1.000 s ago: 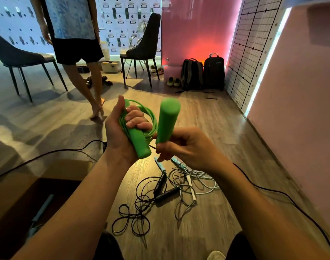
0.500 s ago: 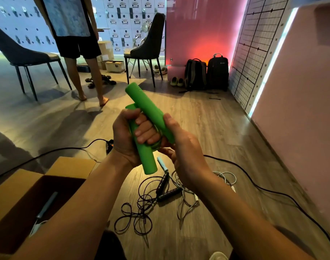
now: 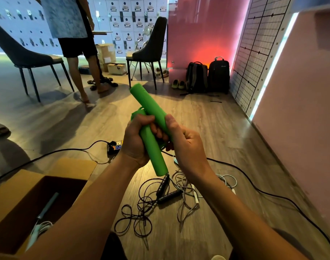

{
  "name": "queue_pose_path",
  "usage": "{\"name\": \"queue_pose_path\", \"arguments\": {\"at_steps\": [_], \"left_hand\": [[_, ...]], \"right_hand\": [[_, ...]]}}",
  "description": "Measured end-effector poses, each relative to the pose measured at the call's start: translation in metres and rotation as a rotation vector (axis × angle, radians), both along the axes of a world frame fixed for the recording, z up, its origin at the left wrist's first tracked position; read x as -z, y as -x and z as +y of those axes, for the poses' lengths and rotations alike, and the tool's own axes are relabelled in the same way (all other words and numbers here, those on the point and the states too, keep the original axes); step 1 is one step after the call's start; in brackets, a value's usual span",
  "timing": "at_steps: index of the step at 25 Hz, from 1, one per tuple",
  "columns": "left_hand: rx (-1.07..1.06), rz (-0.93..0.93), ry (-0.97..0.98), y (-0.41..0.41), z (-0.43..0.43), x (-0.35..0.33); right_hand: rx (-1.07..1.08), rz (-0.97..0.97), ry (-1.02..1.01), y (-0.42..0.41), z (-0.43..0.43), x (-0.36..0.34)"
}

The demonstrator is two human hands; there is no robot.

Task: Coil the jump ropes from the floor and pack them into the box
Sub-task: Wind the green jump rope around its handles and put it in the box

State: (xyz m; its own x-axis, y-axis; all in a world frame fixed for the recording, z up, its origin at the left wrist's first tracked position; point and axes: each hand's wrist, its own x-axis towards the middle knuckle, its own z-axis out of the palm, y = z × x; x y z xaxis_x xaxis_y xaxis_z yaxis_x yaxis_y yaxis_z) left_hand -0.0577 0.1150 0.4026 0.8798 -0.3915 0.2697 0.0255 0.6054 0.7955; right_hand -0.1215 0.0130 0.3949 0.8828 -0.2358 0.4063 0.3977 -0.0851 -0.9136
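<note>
No legible text: locker labels [image 3: 138,8], backpack logo [image 3: 224,66] too small

Single head-mounted wide-angle view, facing forward and downward; left hand [image 3: 136,141] and right hand [image 3: 187,145] close in front, floor [image 3: 207,119] beyond.

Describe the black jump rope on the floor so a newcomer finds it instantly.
Start at the open cardboard box at lower left; just right of it on the wooden floor lies a tangle of ropes. The black jump rope is the tangle's left part: thin dark loops with two ribbed black handles, unlike the pale grey-white rope beside it.
</note>
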Motion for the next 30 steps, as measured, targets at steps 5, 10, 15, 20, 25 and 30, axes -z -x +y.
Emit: {"name": "queue_pose_path", "arguments": {"at_steps": [5, 10, 15, 20, 25, 30], "left_hand": [[-0.137, -0.022, -0.059, -0.002, -0.003, 0.004], [-0.162, -0.109, -0.171, -0.005, 0.02, 0.005], [-0.31, -0.203, -0.376, -0.01, 0.063, 0.009], [-0.465, -0.236, -0.682, -0.013, 0.108, 0.005], [-0.599, -0.191, -0.668, -0.01, 0.15, 0.016], [-0.658, -0.12, -0.581, -0.013, 0.186, 0.026]], "right_hand": [[-0.008, 0.007, -0.04, -0.01, 0.002, 0.003], [-0.05, -0.012, -0.035, -0.015, 0.008, 0.0], [-0.08, 0.026, 0.045, -0.018, 0.032, -0.002], [0.005, 0.021, 0.164, -0.036, 0.068, 0.002], [-0.113, 0.007, 0.308, -0.044, 0.114, 0.015], [-0.295, 0.1, 0.13, -0.059, 0.148, 0.01]]}}
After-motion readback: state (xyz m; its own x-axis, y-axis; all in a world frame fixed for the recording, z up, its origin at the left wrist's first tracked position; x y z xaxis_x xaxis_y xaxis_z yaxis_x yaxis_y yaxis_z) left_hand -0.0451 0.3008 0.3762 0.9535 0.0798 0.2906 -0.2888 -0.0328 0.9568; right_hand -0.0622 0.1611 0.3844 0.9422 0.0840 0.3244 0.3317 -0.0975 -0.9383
